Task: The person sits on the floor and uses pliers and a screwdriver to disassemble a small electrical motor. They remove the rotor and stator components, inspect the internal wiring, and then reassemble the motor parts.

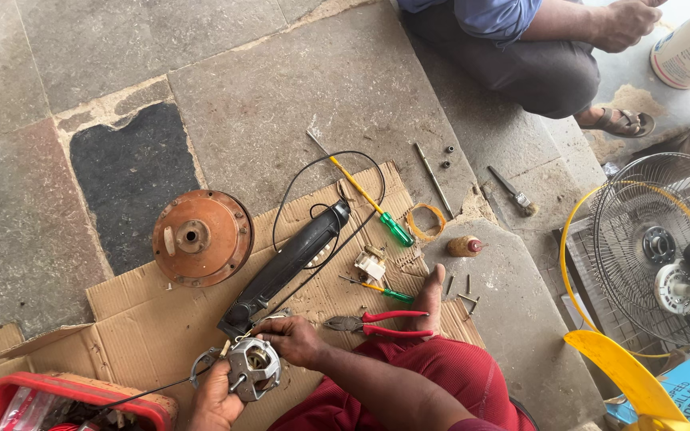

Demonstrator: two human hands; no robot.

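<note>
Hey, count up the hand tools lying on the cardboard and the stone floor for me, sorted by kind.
Screwdrivers: 2, a long one and a short one, both green-handled
Pliers: 1, red-handled
Small brush: 1, on the stone
Total: 4

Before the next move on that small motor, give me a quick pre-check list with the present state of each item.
1. Motor supported: ok, left hand cradles it from below.
2. Right hand on motor: ok, fingers rest on its top edge.
3. Pliers within reach: ok, on the cardboard beside the right hand.
4. Small screwdriver at hand: ok, lies above the pliers.
5. Black wire free of snags: cannot tell, it runs toward the red bin.
6. Motor screws all in place: cannot tell, too small.
</note>
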